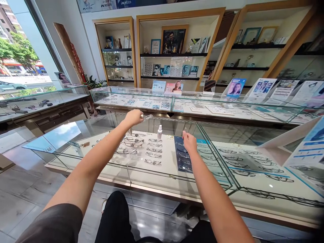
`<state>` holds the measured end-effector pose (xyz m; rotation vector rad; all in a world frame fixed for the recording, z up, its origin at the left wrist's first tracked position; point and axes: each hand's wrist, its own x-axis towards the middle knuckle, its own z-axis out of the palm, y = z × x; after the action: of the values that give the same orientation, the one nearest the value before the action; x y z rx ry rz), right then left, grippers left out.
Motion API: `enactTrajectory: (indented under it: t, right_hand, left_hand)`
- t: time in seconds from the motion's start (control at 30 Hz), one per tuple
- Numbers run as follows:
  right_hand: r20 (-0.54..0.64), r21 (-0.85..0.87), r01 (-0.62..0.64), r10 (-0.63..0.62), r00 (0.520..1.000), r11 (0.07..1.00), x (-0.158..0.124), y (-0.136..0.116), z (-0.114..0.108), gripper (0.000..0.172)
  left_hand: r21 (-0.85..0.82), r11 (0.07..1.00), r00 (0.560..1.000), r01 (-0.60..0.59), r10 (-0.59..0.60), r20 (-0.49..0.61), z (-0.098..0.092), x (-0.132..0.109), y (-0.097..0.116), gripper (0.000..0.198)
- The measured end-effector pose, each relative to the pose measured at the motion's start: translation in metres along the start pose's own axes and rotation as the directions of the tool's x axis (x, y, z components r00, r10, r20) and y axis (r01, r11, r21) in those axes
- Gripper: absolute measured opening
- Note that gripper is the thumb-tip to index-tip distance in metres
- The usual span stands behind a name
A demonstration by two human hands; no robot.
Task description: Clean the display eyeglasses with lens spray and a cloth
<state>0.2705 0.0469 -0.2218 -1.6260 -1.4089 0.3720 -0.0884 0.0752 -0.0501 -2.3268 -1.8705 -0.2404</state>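
My left hand is closed above the glass counter's top. From its fingertips sticks out a thin, clear, wiry item that looks like a pair of glasses, small and hard to make out. Further right, my right hand is curled with its fingers together, over a dark blue mat. What it holds, if anything, I cannot make out. Between the two hands a small white bottle stands upright.
Inside the glass display counter lie rows of eyeglasses. A large leaning sign stands at the right. Behind runs a second glass case topped with cards, with wall shelves beyond. My knees are close to the counter's front.
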Motion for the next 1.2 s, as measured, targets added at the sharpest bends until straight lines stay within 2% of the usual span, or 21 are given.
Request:
enactTrajectory:
  t: [0.03, 0.1, 0.17, 0.27, 0.37, 0.53, 0.67, 0.77, 0.9, 1.03, 1.2]
  right_hand:
    - [0.0, 0.003, 0.005, -0.005, 1.0, 1.0, -0.001, -0.001, 0.0, 0.064]
    - [-0.004, 0.009, 0.013, -0.013, 1.0, 1.0, -0.002, -0.003, 0.0, 0.062]
    - [-0.012, 0.017, 0.019, -0.019, 1.0, 1.0, -0.003, -0.005, 0.0, 0.06]
    - [-0.025, 0.04, 0.024, -0.023, 0.999, 0.999, -0.006, -0.008, -0.001, 0.058]
    - [-0.031, 0.065, 0.037, -0.035, 0.999, 0.997, -0.009, -0.011, 0.0, 0.058]
    - [-0.045, 0.183, 0.104, -0.097, 0.994, 0.978, -0.018, -0.027, 0.004, 0.059]
    - [-0.104, 0.24, 0.221, -0.201, 0.974, 0.945, -0.023, -0.059, 0.006, 0.059]
    - [-0.126, 0.245, 0.338, -0.315, 0.941, 0.909, -0.016, -0.088, 0.008, 0.058]
    - [-0.154, 0.267, 0.428, -0.4, 0.903, 0.863, -0.006, -0.117, 0.014, 0.057]
    - [-0.144, 0.277, 0.463, -0.44, 0.886, 0.842, -0.019, -0.126, 0.018, 0.053]
    - [-0.075, 0.275, 0.505, -0.506, 0.86, 0.818, -0.046, -0.128, 0.019, 0.042]
  left_hand:
    - [-0.051, 0.998, 0.997, -0.025, 0.021, -0.073, -0.008, -0.005, 0.002, 0.026]
    - [-0.264, 0.959, 0.967, -0.104, 0.035, -0.254, -0.02, -0.017, 0.006, 0.024]
    - [-0.514, 0.837, 0.938, -0.187, -0.003, -0.345, -0.027, -0.028, 0.013, 0.021]
    - [-0.778, 0.567, 0.937, -0.269, -0.032, -0.347, -0.025, -0.043, 0.031, 0.024]
    - [-0.899, 0.346, 0.956, -0.269, -0.015, -0.291, -0.012, -0.052, 0.05, 0.03]
    - [-0.954, 0.184, 0.969, -0.237, -0.032, -0.247, 0.017, -0.049, 0.068, 0.04]
    - [-0.963, 0.072, 0.959, -0.259, -0.099, -0.265, 0.032, -0.04, 0.079, 0.042]
    - [-0.955, 0.04, 0.947, -0.294, -0.12, -0.296, 0.04, -0.037, 0.087, 0.041]
    - [-0.943, 0.096, 0.927, -0.319, -0.177, -0.331, 0.049, -0.04, 0.088, 0.042]
    - [-0.957, 0.088, 0.938, -0.275, -0.195, -0.288, 0.056, -0.044, 0.084, 0.046]
    - [-0.956, 0.076, 0.946, -0.285, -0.142, -0.293, 0.06, -0.048, 0.09, 0.047]
